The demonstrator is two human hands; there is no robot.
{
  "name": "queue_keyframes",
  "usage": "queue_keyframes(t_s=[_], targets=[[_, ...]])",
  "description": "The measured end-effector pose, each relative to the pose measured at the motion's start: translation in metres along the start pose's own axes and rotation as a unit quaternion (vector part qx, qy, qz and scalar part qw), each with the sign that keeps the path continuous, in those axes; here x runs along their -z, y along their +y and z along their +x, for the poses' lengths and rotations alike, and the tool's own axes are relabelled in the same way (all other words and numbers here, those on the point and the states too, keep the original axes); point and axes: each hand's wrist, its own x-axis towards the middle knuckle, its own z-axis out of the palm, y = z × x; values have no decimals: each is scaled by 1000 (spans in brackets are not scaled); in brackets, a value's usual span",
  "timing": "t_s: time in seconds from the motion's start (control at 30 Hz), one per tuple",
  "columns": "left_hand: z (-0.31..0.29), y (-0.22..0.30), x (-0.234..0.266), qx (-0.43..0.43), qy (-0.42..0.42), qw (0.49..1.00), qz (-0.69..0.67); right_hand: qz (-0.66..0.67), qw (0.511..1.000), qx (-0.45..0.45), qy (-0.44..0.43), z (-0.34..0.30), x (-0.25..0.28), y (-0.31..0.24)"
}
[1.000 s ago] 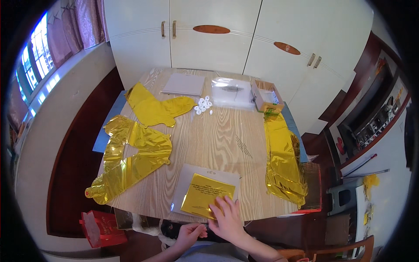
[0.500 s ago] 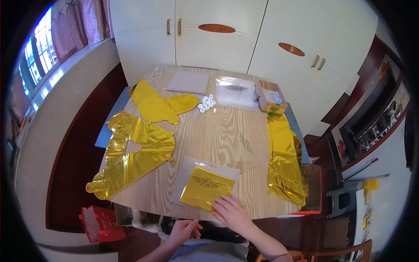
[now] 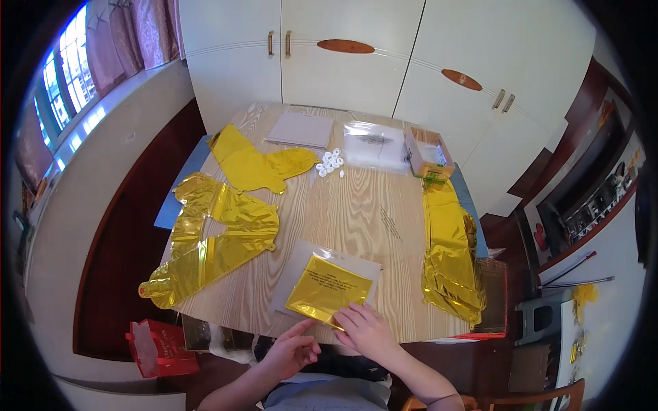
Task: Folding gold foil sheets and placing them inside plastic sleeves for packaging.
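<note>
A folded gold foil balloon [image 3: 329,284] with dark print lies on a grey card [image 3: 284,284] with a clear plastic sleeve, near the table's front edge. My right hand [image 3: 364,332] grips the balloon's near right corner, fingers bent over the edge; the thumb is mostly hidden. Close to the balloon's near edge is my left hand [image 3: 293,351], empty, with its index finger stretched toward the foil and the other fingers loosely curled. Two flat, unfolded gold foil pieces, one nearer [image 3: 236,233] and one farther [image 3: 257,164], lie on the left side.
More gold foil [image 3: 449,253] hangs over the right table edge. At the back are grey cards [image 3: 300,129], clear plastic sleeves [image 3: 373,145], an open box [image 3: 430,156] and several small white rings [image 3: 329,163]. A red bag [image 3: 161,348] stands below left.
My left hand has moved up toward the balloon's near edge, and its index finger has straightened. My right hand stays at the corner, its fingers more bent. The view has shifted slightly.
</note>
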Motion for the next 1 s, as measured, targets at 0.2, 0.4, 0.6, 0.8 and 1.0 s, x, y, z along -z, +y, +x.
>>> queue_keyframes(t_s=[0.2, 0.4, 0.6, 0.8, 1.0], targets=[[12, 18, -33, -16, 10, 997, 76, -127, 990, 63, 5, 3, 10, 9], [21, 127, -90, -86, -57, 838, 535, -159, 983, 81, 34, 23, 45, 46], [191, 227, -94, -397, 86, 430, 806, -112, 991, 65, 37, 45, 93, 67], [308, 220, -128, -346, 179, 276, 879, -48, 998, 42, 25, 57, 112, 94], [350, 219, -109, -399, 192, 289, 849, -48, 998, 32, 12, 57, 109, 99]])
